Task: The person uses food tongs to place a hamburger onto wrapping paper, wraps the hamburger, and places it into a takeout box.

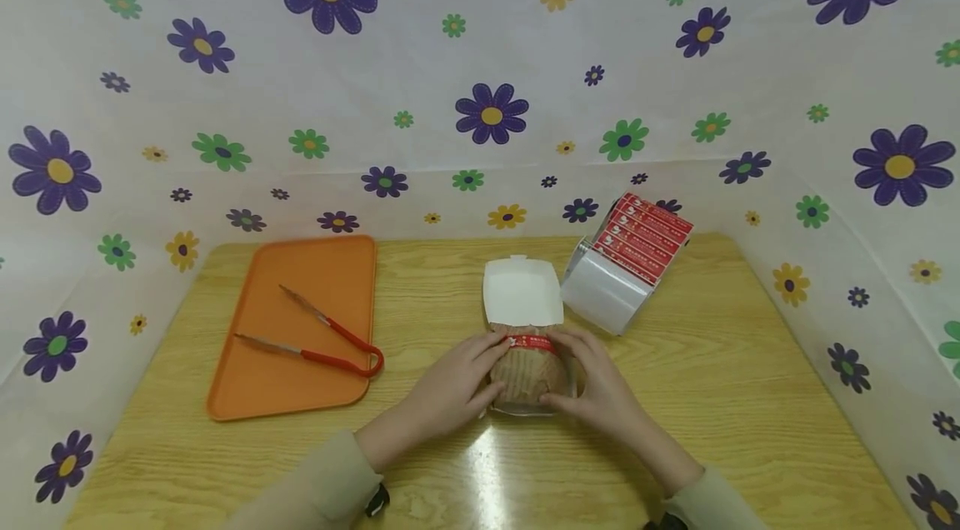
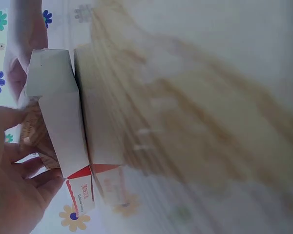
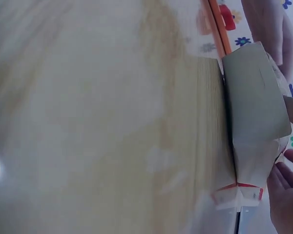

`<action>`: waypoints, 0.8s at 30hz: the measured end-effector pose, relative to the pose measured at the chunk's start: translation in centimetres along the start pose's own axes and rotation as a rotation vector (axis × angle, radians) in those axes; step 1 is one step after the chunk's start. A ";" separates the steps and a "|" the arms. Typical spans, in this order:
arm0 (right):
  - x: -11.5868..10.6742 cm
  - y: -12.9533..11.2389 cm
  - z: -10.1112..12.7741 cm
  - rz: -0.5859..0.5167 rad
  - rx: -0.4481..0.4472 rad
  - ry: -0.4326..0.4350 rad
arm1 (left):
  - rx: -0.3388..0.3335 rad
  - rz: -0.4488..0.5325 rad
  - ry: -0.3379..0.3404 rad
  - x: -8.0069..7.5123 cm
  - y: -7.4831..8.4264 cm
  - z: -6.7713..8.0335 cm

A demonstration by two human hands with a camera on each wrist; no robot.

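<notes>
A round, brown-paper-wrapped burger (image 1: 525,378) with a red sticker strip (image 1: 531,342) across its top sits in an open clamshell box. The box's white lid (image 1: 522,290) stands raised behind it. My left hand (image 1: 453,376) holds the burger from the left, thumb in front and fingers towards the back. On the opposite side my right hand (image 1: 600,384) grips it the same way. In the left wrist view the box wall (image 2: 63,117) rests on the table, with brown paper showing above it. The right wrist view shows the outer wall (image 3: 256,97); it hides most of the burger.
On the left lies an orange tray (image 1: 300,388) with red-handled tongs (image 1: 337,359) on it, the handle loop overhanging its right edge. A dispenser (image 1: 611,288) carrying a roll of red labels (image 1: 645,234) stands behind the right hand. Flowered sheeting (image 1: 420,138) surrounds the wooden table (image 1: 712,397).
</notes>
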State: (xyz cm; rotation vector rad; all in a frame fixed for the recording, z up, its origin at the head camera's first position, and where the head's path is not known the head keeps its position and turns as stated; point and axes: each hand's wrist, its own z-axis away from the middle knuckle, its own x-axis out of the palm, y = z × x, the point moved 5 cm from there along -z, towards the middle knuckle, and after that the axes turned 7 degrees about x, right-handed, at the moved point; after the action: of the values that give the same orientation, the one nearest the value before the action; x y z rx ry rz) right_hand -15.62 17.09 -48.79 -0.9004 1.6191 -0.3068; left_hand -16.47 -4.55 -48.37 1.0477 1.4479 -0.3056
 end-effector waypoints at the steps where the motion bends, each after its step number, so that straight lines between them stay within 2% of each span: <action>1: 0.0 0.1 0.0 -0.006 -0.007 -0.013 | -0.010 -0.004 -0.004 0.1 0.0 -0.1; 8: -0.9 0.5 -0.1 -0.053 -0.040 -0.099 | -0.074 0.035 0.029 0.1 -0.6 -0.3; 15: -1.0 0.6 -0.8 0.011 -0.017 -0.135 | -0.146 0.052 0.014 0.0 -1.5 -0.2; 22: -0.1 0.4 -1.4 0.031 0.009 -0.152 | -0.150 0.068 0.037 -0.4 -2.0 0.3; 24: 0.1 0.3 -1.6 0.065 0.003 -0.143 | -0.150 0.080 0.043 -0.5 -2.1 0.4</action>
State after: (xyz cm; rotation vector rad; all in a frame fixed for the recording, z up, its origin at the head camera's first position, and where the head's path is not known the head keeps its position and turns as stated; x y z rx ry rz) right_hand -17.17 16.81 -48.60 -0.8461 1.5117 -0.1948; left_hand -17.81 -6.19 -48.85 0.9925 1.4402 -0.1159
